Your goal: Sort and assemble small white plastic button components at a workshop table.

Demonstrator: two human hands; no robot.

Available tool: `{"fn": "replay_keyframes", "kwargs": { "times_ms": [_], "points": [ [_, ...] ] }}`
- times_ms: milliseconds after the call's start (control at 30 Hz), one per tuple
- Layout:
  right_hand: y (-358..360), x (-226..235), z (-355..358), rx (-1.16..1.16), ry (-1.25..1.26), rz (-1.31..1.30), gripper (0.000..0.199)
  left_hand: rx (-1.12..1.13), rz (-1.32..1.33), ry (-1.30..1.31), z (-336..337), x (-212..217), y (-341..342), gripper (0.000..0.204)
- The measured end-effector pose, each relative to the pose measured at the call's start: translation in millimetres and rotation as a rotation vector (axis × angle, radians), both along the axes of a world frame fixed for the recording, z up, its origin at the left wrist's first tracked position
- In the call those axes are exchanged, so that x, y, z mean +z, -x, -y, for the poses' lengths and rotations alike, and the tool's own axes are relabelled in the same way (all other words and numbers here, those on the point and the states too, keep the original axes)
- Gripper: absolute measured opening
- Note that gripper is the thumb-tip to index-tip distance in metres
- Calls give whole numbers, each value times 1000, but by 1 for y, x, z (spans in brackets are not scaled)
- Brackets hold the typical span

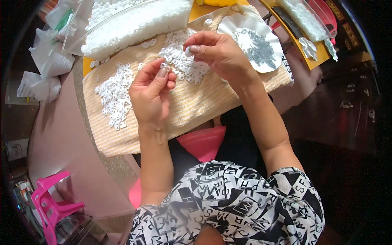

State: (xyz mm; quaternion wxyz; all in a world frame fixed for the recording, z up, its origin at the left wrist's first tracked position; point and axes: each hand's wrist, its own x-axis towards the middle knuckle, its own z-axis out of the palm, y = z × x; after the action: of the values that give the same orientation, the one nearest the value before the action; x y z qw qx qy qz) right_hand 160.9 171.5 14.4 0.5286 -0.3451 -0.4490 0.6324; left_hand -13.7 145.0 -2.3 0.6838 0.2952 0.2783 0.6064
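White piece [164, 65] pinched in left hand [151, 92], second white piece [188, 51] in right hand [226, 57]

Both hands are being held up over a striped cloth [192, 106], close together but apart. Left fingers [161, 73] are being kept closed, thumb against index; a small, glossy white piece is being gripped at the tips, its outline partly covered. Right fingers [197, 49] are also being pressed together, index curled; a smooth, rounded white piece is being held by its edge. Depth of grip: cannot tell.

Beneath the hands, a centre pile [183, 67] of hard, plastic-looking pieces is being spread loosely, many rounded, with holes showing. A left pile [115, 96] of similar ring-like pieces is being carried by the cloth, just beside the left hand. The cloth, soft, nubbly and yellow-and-white, is being supported by a yellow worktop [199, 12].

Beyond, a clear box [139, 33] with rigid see-through walls is being filled nearly to the rim by more white pieces. At the right, a white dish [229, 25] with a wavy rim is being occupied by a heap of thin grey bits [261, 49], metallic-looking; single shapes too small to tell.
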Motion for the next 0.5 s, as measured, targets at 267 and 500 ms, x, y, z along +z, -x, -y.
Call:
{"fn": "replay_keyframes", "kwargs": {
  "times_ms": [267,500],
  "points": [
    [24,6,14,-67,-39,174,12,-102,98,-56,2,-1,-4,17],
    [17,15,15,25,-28,314,12,-88,74,-62,0,-2,-3,16]
  ]
}}
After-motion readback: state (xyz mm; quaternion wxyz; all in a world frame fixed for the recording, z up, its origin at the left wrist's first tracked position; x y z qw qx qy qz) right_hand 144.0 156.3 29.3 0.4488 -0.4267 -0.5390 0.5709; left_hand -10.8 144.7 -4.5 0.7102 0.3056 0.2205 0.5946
